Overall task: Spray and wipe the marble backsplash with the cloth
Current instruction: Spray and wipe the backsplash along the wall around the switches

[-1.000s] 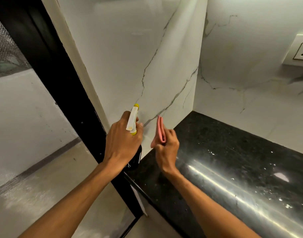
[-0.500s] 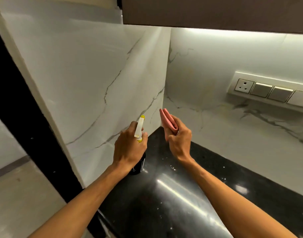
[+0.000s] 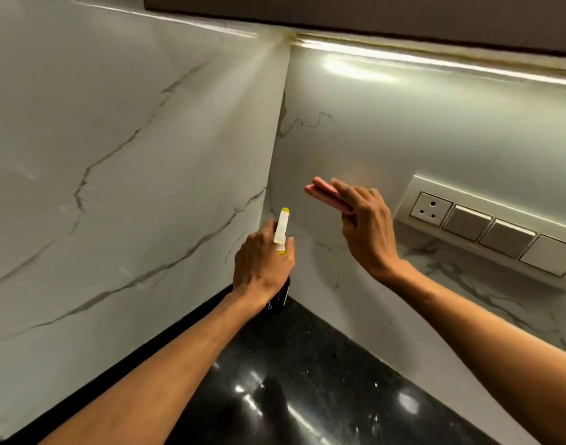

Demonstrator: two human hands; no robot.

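Up by the corner of the marble wall (image 3: 387,133), the right hand (image 3: 365,229) pinches a folded pink cloth (image 3: 329,195) between its thumb and its long fingers. The cloth is flat and long, and its long side points up and left, toward the corner where the two walls meet. Just past the cloth is the back part of the wall, and a faint pink glow of the cloth shows on it, so the cloth is very near; I cannot tell if it touches. The left hand (image 3: 262,264) is lower and closer to the person, wrapped tight round a spray bottle (image 3: 281,231) whose yellow tip aims at the corner. The right hand is the nearer one to the back wall, so I think the wipe starts there, with the flat side of the cloth turned to the stone. A row of switches (image 3: 493,229) sits just right of that hand
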